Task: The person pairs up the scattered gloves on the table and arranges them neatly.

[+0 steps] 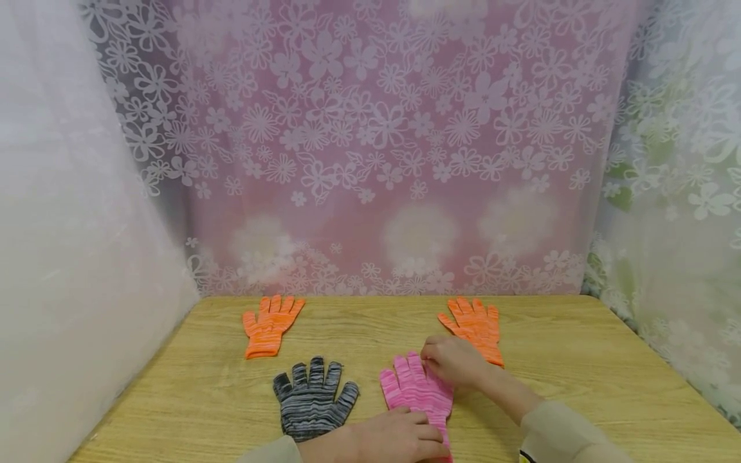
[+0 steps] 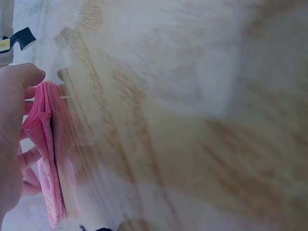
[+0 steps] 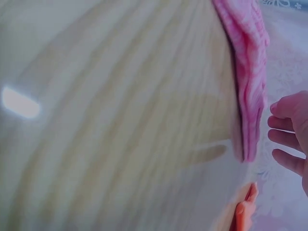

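Observation:
A pink striped knit glove [image 1: 419, 391] lies on the wooden table, its fingers toward the back. Over its cuff end is my left hand [image 1: 399, 437], fingers relaxed and spread across the knit. In the left wrist view the thumb [image 2: 34, 74] is beside the folded pink edge. My right hand [image 1: 454, 361] hovers at the glove's fingertips on the right side, fingers loosely bent. The right wrist view shows a gap between that hand [image 3: 293, 130] and the pink fabric [image 3: 250, 91]. Left of the pink glove, a grey-black striped glove [image 1: 312, 399] lies flat, its lower end hidden by my left forearm.
Two orange gloves lie farther back: one orange glove [image 1: 269, 325] at the left, another orange glove [image 1: 476, 326] at the right, just beyond my right hand. Behind the table [image 1: 370, 321] hangs a flowered curtain [image 1: 382, 161]. Pale sheets [image 1: 75, 225] flank the sides.

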Available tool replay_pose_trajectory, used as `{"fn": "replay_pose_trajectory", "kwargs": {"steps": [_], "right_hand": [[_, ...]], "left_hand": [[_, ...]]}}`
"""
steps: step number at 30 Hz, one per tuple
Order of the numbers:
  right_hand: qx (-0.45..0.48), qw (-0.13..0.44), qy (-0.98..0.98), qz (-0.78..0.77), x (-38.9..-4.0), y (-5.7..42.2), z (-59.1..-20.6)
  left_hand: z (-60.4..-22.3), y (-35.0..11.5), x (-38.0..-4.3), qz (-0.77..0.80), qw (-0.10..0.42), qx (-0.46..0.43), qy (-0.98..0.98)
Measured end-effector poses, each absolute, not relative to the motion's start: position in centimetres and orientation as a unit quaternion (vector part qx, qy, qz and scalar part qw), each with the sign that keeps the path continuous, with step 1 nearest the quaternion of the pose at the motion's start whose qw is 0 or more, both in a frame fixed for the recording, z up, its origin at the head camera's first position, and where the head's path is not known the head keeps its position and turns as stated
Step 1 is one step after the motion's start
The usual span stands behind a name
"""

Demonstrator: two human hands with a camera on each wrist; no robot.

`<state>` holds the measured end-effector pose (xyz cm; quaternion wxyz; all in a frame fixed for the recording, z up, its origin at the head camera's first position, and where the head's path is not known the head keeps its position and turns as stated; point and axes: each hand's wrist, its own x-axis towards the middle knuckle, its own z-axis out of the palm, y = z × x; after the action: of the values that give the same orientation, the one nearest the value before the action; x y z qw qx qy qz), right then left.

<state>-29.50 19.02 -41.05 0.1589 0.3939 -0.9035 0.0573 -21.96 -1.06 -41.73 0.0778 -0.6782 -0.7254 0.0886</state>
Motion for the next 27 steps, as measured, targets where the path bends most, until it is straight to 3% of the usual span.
{"fn": "replay_pose_trajectory", "kwargs": {"steps": [13, 27], "right_hand": [[0.4, 0.117, -0.907, 0.058, -31.0, 16.5, -40.3], [0.372, 0.131, -0.917, 0.062, -31.7, 16.8, -41.1]], "left_hand": [[-41.7, -1.1, -22.0, 0.064, 0.072, -0.681, -0.726], [-41.6, -1.1, -22.0, 0.057, 0.055, -0.674, -0.735]]}}
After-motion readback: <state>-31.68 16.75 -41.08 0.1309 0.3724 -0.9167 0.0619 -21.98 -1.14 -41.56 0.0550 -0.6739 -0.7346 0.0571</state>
